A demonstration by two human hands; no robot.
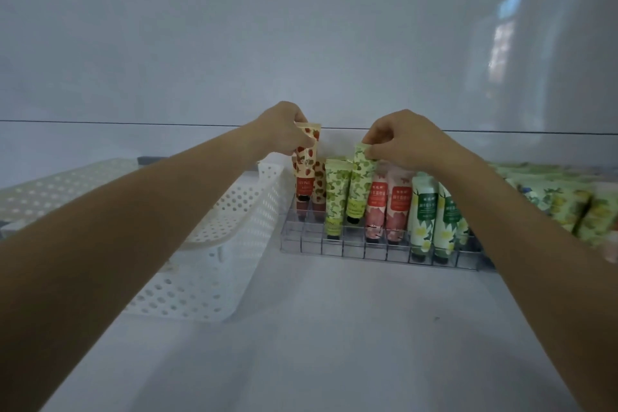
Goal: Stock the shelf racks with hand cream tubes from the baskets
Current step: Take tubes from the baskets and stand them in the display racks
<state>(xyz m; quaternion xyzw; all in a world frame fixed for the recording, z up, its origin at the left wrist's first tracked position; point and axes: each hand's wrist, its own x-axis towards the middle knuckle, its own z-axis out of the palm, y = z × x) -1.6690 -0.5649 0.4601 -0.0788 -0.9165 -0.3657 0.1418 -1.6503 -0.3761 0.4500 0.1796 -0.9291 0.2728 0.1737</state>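
Baskets (214, 237), white with holes, sit just left of the clear rack (334, 246). Two tubes hang straight up and down, cap down, each right under a grip and over the rack's back slots. The left hand (284, 130) has its grip tight on the top of the strawberry tube (307, 157) at the rack's left end. The right hand (401, 140) pinches the top of the green leafy tube (359, 187), nearer the rack's middle. It is hard to tell if the caps sit in slots yet. More tubes (561, 201) right of the rack look blurry, partly behind the arm.

in front of clear plastic grid rack (378, 252): bare white shelf (317, 328), open | left: white holey plastic basket (234, 227) blocks | right: heap of green tubes (565, 207) blocks | front slots (334, 248) free
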